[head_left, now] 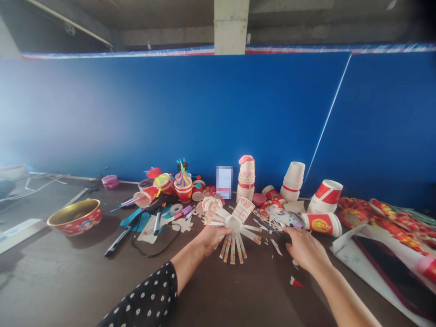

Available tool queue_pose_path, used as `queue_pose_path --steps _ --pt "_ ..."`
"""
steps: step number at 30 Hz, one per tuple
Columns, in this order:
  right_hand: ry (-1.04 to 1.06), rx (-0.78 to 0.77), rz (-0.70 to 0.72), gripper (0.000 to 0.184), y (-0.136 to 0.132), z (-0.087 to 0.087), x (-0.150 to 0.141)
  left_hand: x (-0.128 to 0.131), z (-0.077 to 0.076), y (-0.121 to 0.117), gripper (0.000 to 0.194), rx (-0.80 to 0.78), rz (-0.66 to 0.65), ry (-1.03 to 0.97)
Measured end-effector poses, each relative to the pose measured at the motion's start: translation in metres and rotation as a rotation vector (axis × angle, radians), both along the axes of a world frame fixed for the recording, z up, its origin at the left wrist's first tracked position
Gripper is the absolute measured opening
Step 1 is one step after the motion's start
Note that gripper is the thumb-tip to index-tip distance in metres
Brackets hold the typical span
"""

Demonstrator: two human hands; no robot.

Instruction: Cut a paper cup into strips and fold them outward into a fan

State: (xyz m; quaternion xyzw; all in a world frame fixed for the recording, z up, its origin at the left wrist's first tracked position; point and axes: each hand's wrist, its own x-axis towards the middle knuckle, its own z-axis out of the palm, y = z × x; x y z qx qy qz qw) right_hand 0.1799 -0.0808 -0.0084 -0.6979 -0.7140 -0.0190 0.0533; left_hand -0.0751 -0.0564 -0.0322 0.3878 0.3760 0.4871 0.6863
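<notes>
My left hand (pixel 215 240) pinches a paper cup cut into strips (pixel 233 225). Its strips fan outward like petals, and one wide flap (pixel 244 210) with red lines drawn on it stands at the upper right. To the right, my right hand (pixel 305 249) is low over the table with its fingers curled on what looks like a pair of scissors (pixel 279 233). The dark handles are partly hidden by the fingers, and the blades point left among paper scraps. A small red and white scrap (pixel 296 282) lies below that hand.
Stacked paper cups (pixel 245 181) stand at the back, with more cups (pixel 293 181) to the right. Decorated cups (pixel 184 189), markers (pixel 157 223) and a tape roll (pixel 176 209) crowd the left. A gold-lined bowl (pixel 75 223) sits far left; a dark tablet (pixel 391 272) lies right.
</notes>
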Motion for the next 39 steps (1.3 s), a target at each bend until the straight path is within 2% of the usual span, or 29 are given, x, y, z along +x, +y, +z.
queue_pose_path --steps 4,8,14,16,19,22,25,29,39 --pt "-0.022 -0.039 -0.004 0.046 0.001 0.0 0.001 -0.003 0.0 0.001 0.018 -0.029 0.018 -0.05" --pt "-0.023 -0.025 0.015 0.04 0.001 0.001 0.002 -0.004 0.002 0.001 0.017 -0.056 0.004 -0.073" --pt "-0.001 0.047 0.018 0.033 0.001 0.002 -0.002 0.001 0.01 -0.001 0.014 -0.065 0.125 -0.061" --pt "0.122 0.1 0.03 0.028 0.004 -0.001 -0.003 0.001 0.011 -0.001 0.012 -0.049 0.153 -0.07" --pt "0.518 0.138 0.088 0.021 0.007 -0.008 -0.008 -0.001 0.01 0.001 0.014 -0.028 0.181 -0.074" --pt "0.972 0.071 0.196 0.018 0.007 -0.014 -0.021 -0.004 0.009 0.004 0.016 -0.008 0.214 -0.081" --pt "1.209 -0.008 0.221 0.021 0.001 -0.014 -0.036 -0.006 0.01 0.004 0.019 0.009 0.224 -0.088" --pt "1.305 -0.162 0.22 0.027 -0.009 -0.008 -0.05 -0.007 0.009 0.006 0.022 0.051 0.246 -0.091" --pt "1.328 -0.318 0.191 0.037 -0.021 0.007 -0.061 -0.009 0.007 0.008 0.02 0.07 0.249 -0.065"
